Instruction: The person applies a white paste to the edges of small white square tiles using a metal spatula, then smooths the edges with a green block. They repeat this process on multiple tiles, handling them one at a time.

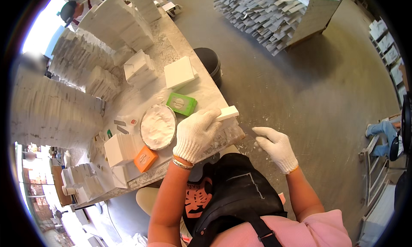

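Observation:
My left hand [196, 135], in a white knit glove, is closed on a white rectangular tile [227, 113] at the table's right edge. Over the floor to the right, my gloved right hand [278, 149] is apart from the table, its fingers stretched out and nothing visible in them. Left of my left hand stands a round bowl [141, 127] full of white powder [158, 126]. A green rectangular block [182, 104] lies just beyond that hand, and an orange block [145, 159] sits below the bowl.
Stacked white tiles [179, 73] lie farther along the dusty table [171, 41]; tall tile stacks [56, 111] line its left side. Beside it stands a black bin [208, 62]. A loaded pallet [266, 15] is on the floor. Other people are at the far left and right.

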A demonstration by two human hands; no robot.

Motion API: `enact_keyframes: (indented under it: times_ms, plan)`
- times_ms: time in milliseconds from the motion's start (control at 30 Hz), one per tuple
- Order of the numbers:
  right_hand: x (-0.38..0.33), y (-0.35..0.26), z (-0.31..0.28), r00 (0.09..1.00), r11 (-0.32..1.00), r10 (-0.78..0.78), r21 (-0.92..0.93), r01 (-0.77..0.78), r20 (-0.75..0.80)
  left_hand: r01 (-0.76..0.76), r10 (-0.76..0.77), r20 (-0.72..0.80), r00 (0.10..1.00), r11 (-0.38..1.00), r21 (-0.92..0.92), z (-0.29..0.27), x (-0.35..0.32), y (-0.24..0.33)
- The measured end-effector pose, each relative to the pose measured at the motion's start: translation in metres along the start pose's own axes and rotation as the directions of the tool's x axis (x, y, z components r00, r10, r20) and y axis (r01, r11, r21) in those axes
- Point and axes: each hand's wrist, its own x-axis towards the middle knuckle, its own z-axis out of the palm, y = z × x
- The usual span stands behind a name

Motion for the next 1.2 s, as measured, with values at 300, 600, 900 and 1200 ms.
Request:
enact_keyframes:
  times_ms: [300,600,900,1200]
  plan:
    - [0.025,-0.049,-0.011,0.989,0.983,-0.144,0.111,0.147,-0.034,0.052,-0.049,0.063,0.997,0.998,-0.048,-0.012,-0.001,-0.005]
    - [0.093,-0.109,0.001,0.766,0.767,-0.463,-0.232,0.599,0.446,0.348,-0.359,0.074,0.930,0.802,-0.485,-0.001,-0.012,-0.014]
    - [0.128,-0.111,0.016,0.635,0.733,-0.357,-0.216,0.645,0.686,0.439,-0.432,0.176,0.884,0.643,-0.628,0.009,-0.012,-0.017]
    - [0.101,-0.115,0.005,0.710,0.712,-0.356,-0.316,0.627,0.608,0.371,-0.404,0.096,0.910,0.688,-0.623,0.014,-0.018,-0.017]
